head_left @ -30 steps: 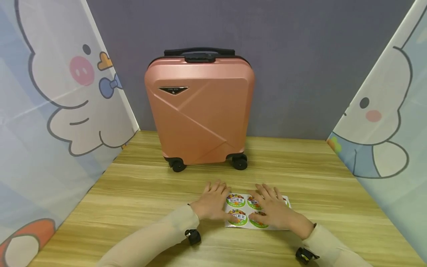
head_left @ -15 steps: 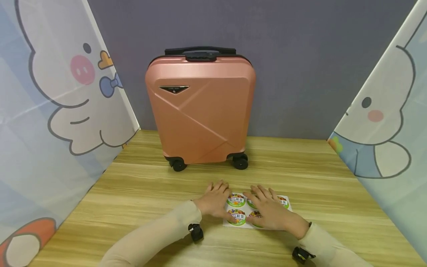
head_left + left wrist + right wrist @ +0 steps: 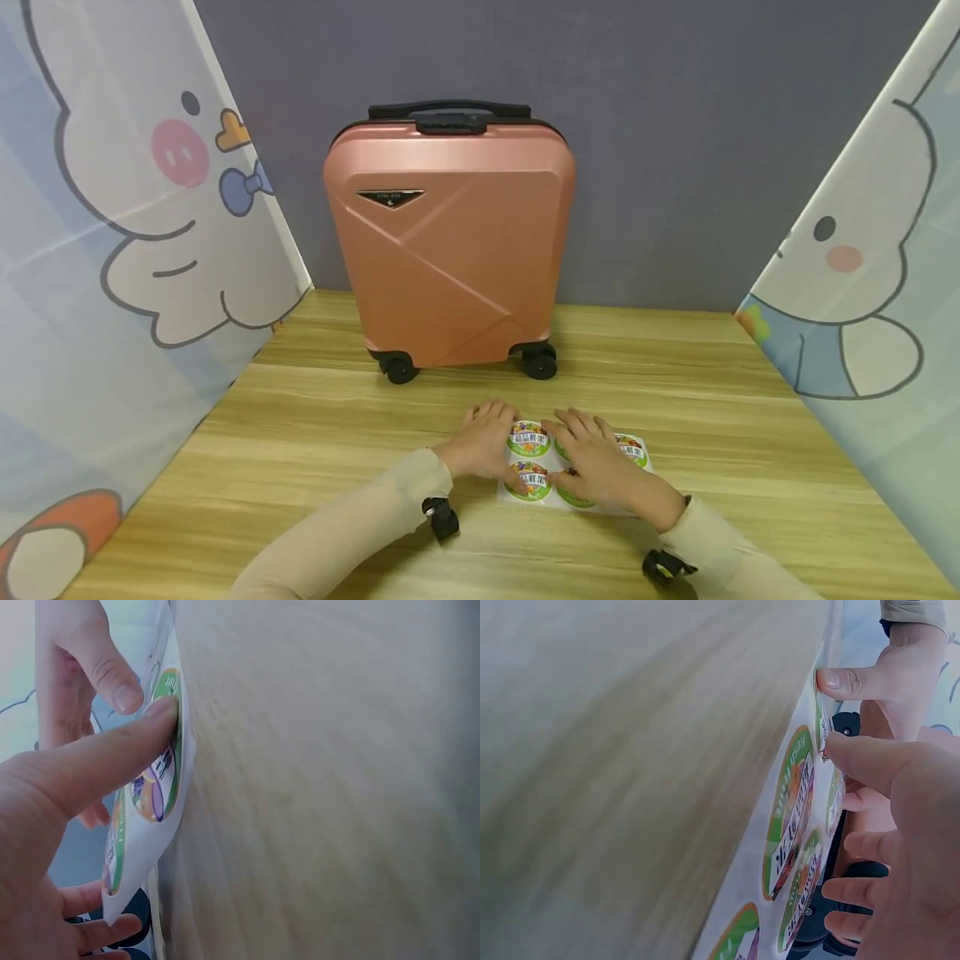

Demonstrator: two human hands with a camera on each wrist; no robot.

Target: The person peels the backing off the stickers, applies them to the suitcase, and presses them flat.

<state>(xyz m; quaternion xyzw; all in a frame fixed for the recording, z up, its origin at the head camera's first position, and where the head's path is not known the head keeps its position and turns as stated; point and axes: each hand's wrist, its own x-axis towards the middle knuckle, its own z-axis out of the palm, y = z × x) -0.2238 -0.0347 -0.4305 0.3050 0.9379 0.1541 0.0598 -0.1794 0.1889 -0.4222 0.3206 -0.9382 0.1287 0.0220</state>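
Observation:
A white sheet of round, colourful fruit-labelled stickers (image 3: 528, 439) lies at the front of the wooden table. My left hand (image 3: 482, 437) is at its left edge. In the left wrist view that thumb (image 3: 161, 709) presses on a sticker, and its fingers (image 3: 109, 930) spread near the sheet's corner. Across the sheet's middle lies my right hand (image 3: 600, 462), covering some stickers. The right wrist view shows the right thumb (image 3: 847, 750) at the sheet near the left thumb (image 3: 844, 681), with the other right fingers loosely spread along the far side.
A pink hard-shell suitcase (image 3: 450, 250) with a black handle (image 3: 450, 107) and wheels (image 3: 540, 362) stands upright behind the hands. A grey wall (image 3: 667, 150) is at the back. Cartoon-printed panels (image 3: 150, 250) flank the table (image 3: 712, 400).
The right hand has slid left, closer to the left hand, over the sheet. The sheet has shifted slightly left and away from me. The suitcase stays in place.

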